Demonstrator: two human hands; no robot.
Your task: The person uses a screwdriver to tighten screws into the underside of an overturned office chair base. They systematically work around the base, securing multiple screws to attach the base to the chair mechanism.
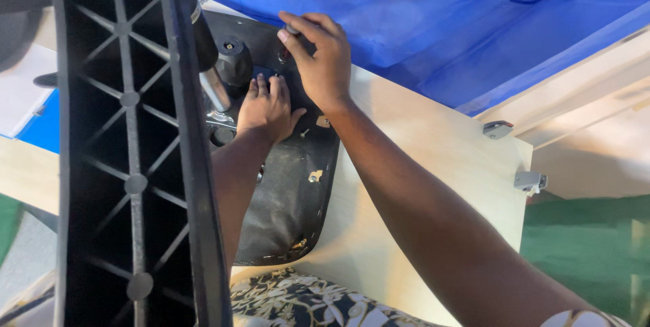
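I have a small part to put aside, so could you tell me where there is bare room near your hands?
The pale wooden panel lies bare between the right forearm and its edge with the metal brackets. It is crowded up on the black seat underside, where the left hand, right hand and black knob sit close together.

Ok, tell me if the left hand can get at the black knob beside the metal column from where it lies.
Probably yes. The left hand lies flat on the black seat underside, its fingertips just below the black knob, with nothing between them. The right hand works further right, apart from that path.
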